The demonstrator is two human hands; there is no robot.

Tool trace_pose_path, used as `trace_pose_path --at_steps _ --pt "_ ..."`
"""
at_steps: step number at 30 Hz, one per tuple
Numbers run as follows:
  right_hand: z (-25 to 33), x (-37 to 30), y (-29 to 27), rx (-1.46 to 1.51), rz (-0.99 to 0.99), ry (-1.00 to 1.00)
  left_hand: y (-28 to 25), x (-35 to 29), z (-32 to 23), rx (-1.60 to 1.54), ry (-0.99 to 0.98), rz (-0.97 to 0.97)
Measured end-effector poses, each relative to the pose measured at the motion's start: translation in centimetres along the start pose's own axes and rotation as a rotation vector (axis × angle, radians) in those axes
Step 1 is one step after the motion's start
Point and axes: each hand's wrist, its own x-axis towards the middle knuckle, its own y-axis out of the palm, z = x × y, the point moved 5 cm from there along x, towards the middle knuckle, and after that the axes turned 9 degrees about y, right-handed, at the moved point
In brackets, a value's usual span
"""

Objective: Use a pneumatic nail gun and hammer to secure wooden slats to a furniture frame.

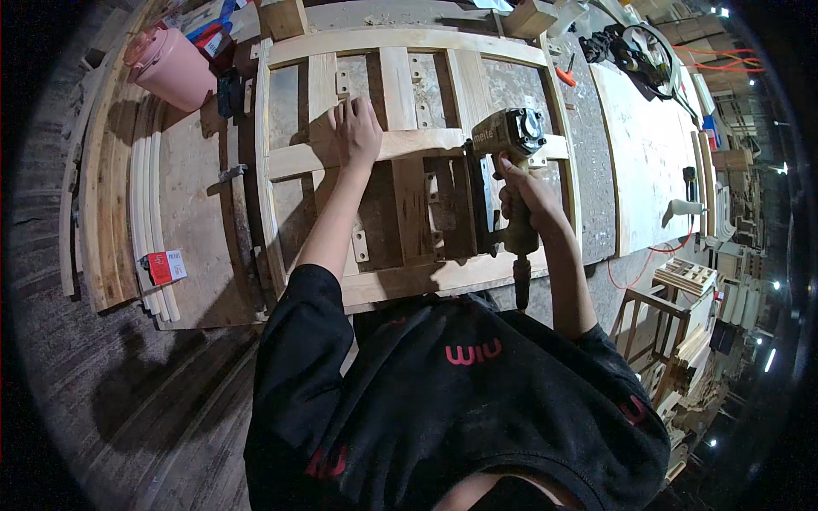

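A slatted wooden frame lies flat in front of me, with long slats crossed by a middle rail. Over that rail rests my left hand, palm down, its fingers slightly bent and partly apart. My right hand is closed around the grip of a dark pneumatic nail gun. The gun's nose end is near the middle rail, on the frame's right side; whether it touches the wood I cannot tell. Several small pale blocks with holes sit between the slats.
At the far left stands a pink lidded bucket, near long wooden strips with a red and white box. A hammer lies left of the frame. An orange-handled tool and a pale board are to the right.
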Motion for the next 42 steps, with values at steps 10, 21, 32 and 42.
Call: trace_pose_path --at_steps 10,21,32,42 --pt "-0.3 -0.7 -1.0 0.039 -0.026 -0.029 -0.6 -0.2 0.2 -0.005 -0.023 0.008" --pt "0.4 1.9 -7.5 0.085 -0.116 -0.081 0.4 -0.1 0.3 0.009 -0.039 -0.001" --pt "0.6 2.7 -6.5 0.077 -0.066 -0.014 0.2 -0.3 0.5 0.028 -0.071 0.05" --pt "0.0 2.9 -7.0 0.07 -0.017 -0.009 0.1 -0.1 0.6 0.019 -0.06 0.044"
